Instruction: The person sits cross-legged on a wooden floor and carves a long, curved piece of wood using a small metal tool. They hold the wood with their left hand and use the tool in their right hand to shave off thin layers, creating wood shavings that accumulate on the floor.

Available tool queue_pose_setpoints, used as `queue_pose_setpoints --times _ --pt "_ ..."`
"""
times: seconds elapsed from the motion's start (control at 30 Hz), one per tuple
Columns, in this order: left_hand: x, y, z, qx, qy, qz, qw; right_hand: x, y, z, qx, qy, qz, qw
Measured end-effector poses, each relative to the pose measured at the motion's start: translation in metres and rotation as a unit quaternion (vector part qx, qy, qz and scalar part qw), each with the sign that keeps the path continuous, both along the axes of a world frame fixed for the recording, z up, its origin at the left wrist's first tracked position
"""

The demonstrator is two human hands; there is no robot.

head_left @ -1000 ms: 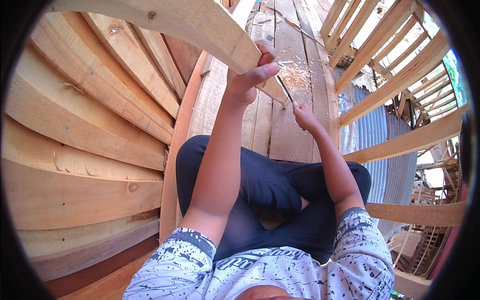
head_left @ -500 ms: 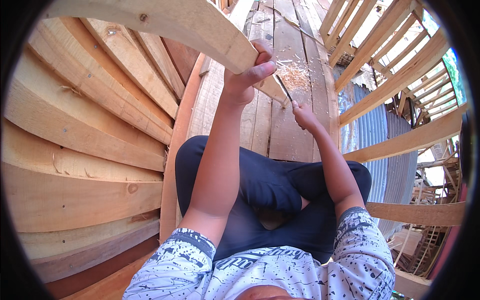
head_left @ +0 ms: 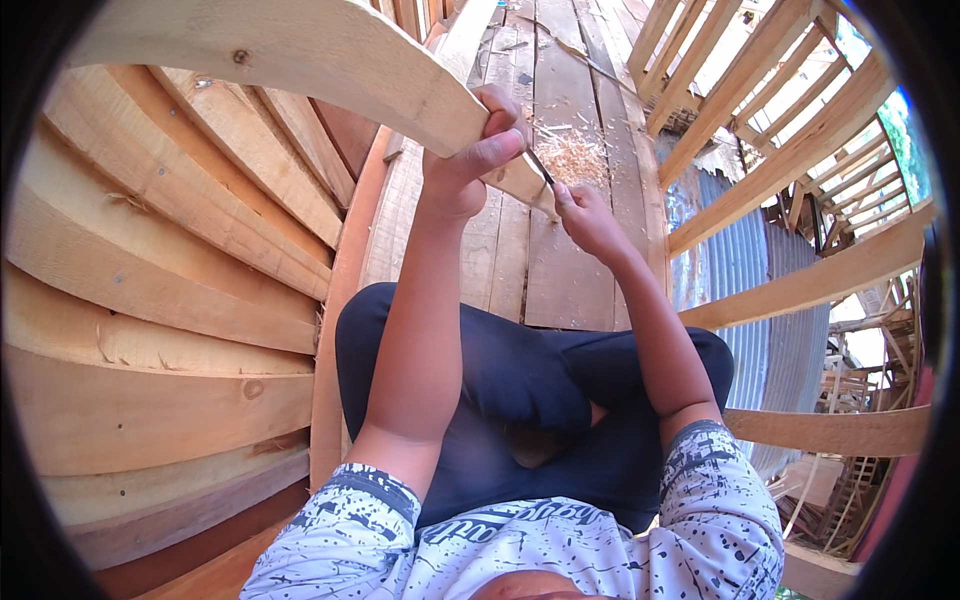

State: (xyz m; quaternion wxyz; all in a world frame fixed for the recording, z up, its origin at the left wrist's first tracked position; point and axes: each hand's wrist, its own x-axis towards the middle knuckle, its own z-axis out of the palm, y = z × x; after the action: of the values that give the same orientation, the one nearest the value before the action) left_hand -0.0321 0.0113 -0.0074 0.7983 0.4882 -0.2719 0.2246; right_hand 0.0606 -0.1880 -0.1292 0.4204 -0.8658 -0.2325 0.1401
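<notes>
A long pale wooden plank [head_left: 330, 70] slants from the upper left down to the floorboards, its lower end near the middle. My left hand [head_left: 472, 155] is closed around it, thumb on the near side and fingers over the far edge. In my right hand [head_left: 592, 222], a thin dark tool [head_left: 541, 168], like a narrow blade, is pinched between thumb and fingers. It lies along the right edge of the plank below my left hand; its handle is hidden in my fist.
Wood shavings [head_left: 572, 160] are heaped on the floorboards [head_left: 568, 275] just beyond my hands. Nailed boards [head_left: 170, 310] form a wall close on my left. To the right run wooden rails [head_left: 800, 295], with corrugated metal sheets [head_left: 725, 260] below. My crossed legs [head_left: 520, 370] are beneath my arms.
My right hand has drawn the tool up and left along the plank, closer to my left hand. My left hand still holds the plank; the whole view has shifted slightly.
</notes>
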Motion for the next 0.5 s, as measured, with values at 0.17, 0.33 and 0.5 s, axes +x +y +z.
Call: queue_pose_setpoints --times 0.17,0.33,0.5 --pt "0.004 -0.002 -0.005 -0.035 -0.005 -0.044 0.998 0.032 -0.041 -0.083 -0.090 0.048 -0.116 0.988" --pt "0.001 0.007 -0.006 -0.023 -0.008 -0.055 0.998 0.008 -0.007 -0.021 -0.070 -0.009 -0.035 0.997" --pt "0.001 0.007 -0.009 -0.028 -0.013 -0.050 0.998 0.008 -0.011 -0.020 -0.038 0.037 -0.033 0.998"
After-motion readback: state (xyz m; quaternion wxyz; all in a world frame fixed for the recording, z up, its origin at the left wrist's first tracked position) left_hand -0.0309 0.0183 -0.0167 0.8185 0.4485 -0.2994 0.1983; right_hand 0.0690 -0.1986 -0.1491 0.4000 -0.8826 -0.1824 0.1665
